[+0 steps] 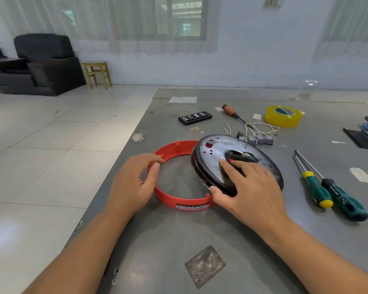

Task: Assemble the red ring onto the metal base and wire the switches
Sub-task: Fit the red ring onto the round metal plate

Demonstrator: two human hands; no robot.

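My left hand (pixel 132 183) pinches the near-left rim of the red ring (pixel 170 196), which lies flat on the counter (pixel 179 240); my right hand (pixel 249 187), fingers curled, grips the metal base (pixel 217 149) — tilted, its left edge propped on the ring. Risk: base slides off or seats crooked, holes misaligned — switches (pixel 258 140) lie unwired behind.

ring (pixel 170 200): red, by left hand
base (pixel 219 149): silver, black rim, under right hand
tape (pixel 283 116): yellow, beyond right hand
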